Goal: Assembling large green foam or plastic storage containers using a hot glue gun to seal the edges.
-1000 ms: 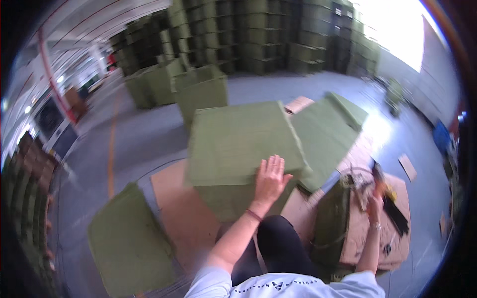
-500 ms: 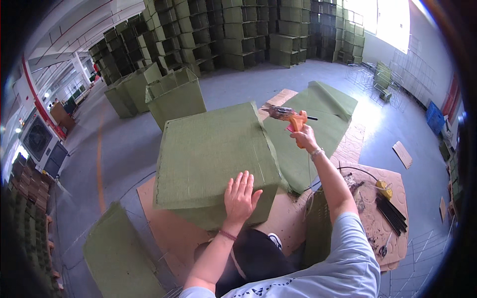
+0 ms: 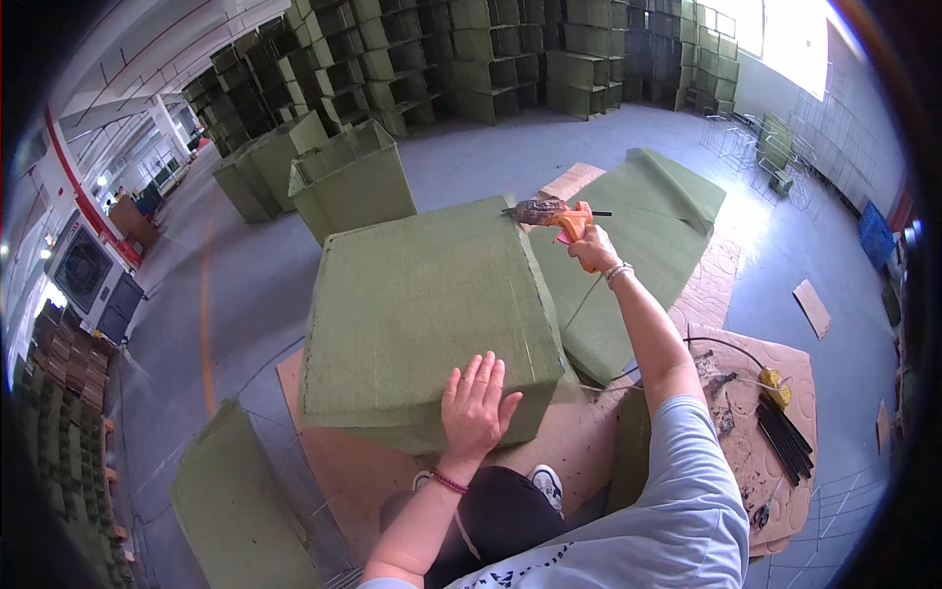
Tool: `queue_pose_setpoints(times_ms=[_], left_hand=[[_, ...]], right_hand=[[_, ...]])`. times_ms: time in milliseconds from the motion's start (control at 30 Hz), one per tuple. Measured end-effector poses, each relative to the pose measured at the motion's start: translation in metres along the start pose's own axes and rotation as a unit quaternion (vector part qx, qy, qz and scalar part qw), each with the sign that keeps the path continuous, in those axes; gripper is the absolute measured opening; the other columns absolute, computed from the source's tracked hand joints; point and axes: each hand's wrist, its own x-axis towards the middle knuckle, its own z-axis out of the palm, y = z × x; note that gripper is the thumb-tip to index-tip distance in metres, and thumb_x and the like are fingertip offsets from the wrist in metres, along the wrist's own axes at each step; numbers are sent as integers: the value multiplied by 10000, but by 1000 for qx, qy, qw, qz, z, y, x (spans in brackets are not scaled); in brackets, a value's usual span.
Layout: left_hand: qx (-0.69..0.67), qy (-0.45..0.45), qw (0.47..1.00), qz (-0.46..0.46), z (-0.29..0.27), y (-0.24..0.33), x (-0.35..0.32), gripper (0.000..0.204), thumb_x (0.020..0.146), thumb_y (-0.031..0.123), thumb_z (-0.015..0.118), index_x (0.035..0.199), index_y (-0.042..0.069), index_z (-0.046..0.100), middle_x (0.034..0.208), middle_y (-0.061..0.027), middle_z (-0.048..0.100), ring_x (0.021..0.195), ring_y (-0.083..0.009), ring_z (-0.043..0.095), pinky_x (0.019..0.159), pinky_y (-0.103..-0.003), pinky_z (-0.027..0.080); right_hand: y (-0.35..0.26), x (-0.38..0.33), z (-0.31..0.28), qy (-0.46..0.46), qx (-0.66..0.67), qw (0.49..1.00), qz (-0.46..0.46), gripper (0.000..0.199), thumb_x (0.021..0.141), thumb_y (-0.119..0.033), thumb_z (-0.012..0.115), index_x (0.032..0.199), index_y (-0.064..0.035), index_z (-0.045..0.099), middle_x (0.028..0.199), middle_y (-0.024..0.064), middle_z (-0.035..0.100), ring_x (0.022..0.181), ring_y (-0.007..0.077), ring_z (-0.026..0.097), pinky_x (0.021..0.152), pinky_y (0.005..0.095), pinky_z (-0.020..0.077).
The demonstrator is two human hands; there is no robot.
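In front of me stands a large box covered in green fabric (image 3: pixel 422 304). My left hand (image 3: pixel 476 404) lies flat on its near top edge, fingers stretched out and holding nothing. An orange hot glue gun (image 3: pixel 567 215) is gripped in my right hand (image 3: pixel 595 250). Its dark, glue-smeared nozzle points left, at the box's far right top corner; whether the tip touches the fabric I cannot tell. A black glue stick (image 3: pixel 601 213) pokes out of the gun's back.
Green fabric sheet (image 3: pixel 638 255) lies on cardboard right of the box. Black glue sticks (image 3: pixel 783 442) and a yellow power socket (image 3: pixel 775 388) rest on more cardboard (image 3: pixel 726 520). An open green box (image 3: pixel 358 187) stands behind; stacked green boxes (image 3: pixel 491 59) line the back.
The glue gun has moved slightly left and its nozzle has come to the box's far right corner. My left hand stays flat on the box. The view has shifted slightly.
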Motion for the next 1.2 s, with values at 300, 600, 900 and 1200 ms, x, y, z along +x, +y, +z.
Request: queue_pose_setpoints(times_ms=[300,600,900,1200], left_hand=[[-6,11,1000,2,3,-1,-1,465,907,412,491,1191,55,579,1226,-90,574,1159,-245,517,1007,-443,330],[-5,12,1000,9,-2,0,-6,467,909,397,494,1199,39,565,1238,-100,564,1171,-249,505,1025,-442,320],[-5,31,999,27,3,-4,-1,497,920,400,470,1225,13,533,1249,-130,550,1191,-265,486,1052,-444,299],[-37,0,998,45,-33,-32,-20,801,817,662,419,1265,2,490,1307,-146,495,1270,-279,407,1075,-511,251]], right_hand=[[24,-67,-29,-83,41,995,26,290,589,-142,694,799,22,578,668,75,599,597,179,595,579,333,481],[19,-155,-53,-94,38,995,0,316,594,-127,688,848,10,559,649,88,573,578,184,580,560,345,469],[18,-223,-75,-70,22,997,-21,292,627,-114,661,857,31,552,645,96,577,576,192,587,556,351,463],[120,-323,-71,-141,335,931,31,318,675,-51,597,986,-14,544,868,114,609,827,206,622,740,328,518]])
